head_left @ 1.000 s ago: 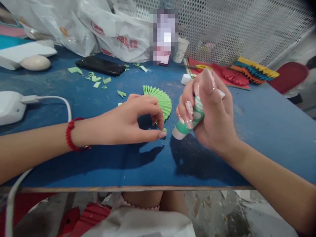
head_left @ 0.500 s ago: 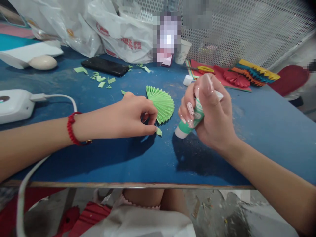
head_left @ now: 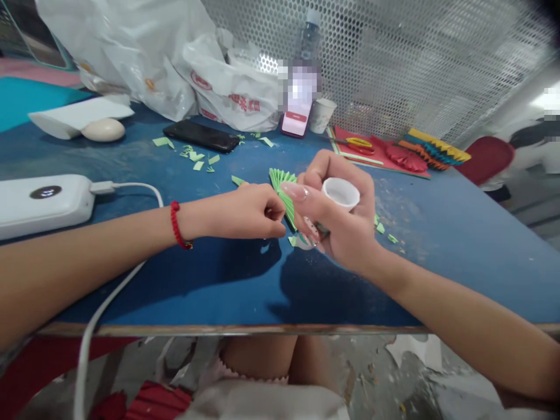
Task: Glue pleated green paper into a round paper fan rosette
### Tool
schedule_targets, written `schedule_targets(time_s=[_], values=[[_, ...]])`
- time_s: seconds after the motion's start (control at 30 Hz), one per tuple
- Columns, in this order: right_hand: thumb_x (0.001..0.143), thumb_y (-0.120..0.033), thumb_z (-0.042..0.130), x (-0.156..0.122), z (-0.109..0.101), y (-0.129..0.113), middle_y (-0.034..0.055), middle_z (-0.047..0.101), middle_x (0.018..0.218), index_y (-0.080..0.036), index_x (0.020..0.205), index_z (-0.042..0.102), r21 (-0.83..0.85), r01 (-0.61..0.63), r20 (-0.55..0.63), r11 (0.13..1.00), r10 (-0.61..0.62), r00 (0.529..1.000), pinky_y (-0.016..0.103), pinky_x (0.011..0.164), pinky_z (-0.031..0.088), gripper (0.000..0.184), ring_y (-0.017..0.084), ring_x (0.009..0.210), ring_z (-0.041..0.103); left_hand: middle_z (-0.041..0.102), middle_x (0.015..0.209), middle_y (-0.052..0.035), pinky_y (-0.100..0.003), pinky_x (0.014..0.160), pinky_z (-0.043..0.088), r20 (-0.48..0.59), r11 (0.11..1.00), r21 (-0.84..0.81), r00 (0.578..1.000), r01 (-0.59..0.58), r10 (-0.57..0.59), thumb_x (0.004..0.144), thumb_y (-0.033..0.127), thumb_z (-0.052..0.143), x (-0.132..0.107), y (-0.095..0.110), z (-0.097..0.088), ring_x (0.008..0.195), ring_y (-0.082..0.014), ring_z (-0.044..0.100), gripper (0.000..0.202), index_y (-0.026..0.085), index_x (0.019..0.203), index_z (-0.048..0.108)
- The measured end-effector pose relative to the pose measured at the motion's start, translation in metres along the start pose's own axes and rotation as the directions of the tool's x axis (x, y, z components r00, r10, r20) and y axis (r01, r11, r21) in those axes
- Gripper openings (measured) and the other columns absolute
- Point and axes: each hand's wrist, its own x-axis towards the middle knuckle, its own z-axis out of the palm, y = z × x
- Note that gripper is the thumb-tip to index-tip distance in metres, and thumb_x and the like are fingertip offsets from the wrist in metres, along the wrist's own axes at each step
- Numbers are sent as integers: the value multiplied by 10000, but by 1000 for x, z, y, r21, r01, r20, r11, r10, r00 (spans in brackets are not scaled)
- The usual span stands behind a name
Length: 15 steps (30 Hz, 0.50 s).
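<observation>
My left hand (head_left: 236,211) rests on the table with its fingers curled in at the near edge of a green pleated paper fan (head_left: 287,205). The fan lies spread on the tabletop, its gathered part hidden by those fingers. Wrapped around a glue stick (head_left: 341,193) is my right hand (head_left: 352,230), held over the fan's right side. The white hollow base of the stick points up towards me, while its lower end slants down to the left near the fan. A small green paper scrap (head_left: 292,240) shows beside my left thumb.
Green paper scraps (head_left: 198,165) lie near a black phone (head_left: 201,136). A lit phone (head_left: 296,122) leans beside a paper cup (head_left: 322,115). Yellow-handled scissors (head_left: 359,143) rest on red paper at the back right. A white power bank (head_left: 48,204) with a cable stands left.
My right hand has moved left to the fan and tipped the glue stick so its base faces me. The view has shifted, and scraps on the right now show. My left hand stays at the fan.
</observation>
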Motion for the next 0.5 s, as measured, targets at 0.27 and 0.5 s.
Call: schedule_targets(time_s=[0.27,0.5], values=[[827,-395,772,-1,-3,16,-83,418,495,-238,681,451,3,12,8,1000,-12,1000,244,361,276,386,82,370,368,546,523,21,-248,542,316,82,999,43,996,26,-30,679,295,545,-3,6,-3,498,-101,467,175,171,567,495],[812,-439,768,1,-4,24,-77,455,524,-236,685,459,-62,-22,36,998,24,999,232,398,312,392,79,422,387,595,586,14,-243,548,346,114,998,45,992,45,-50,649,282,566,-1,4,-6,542,-116,515,120,168,620,544]])
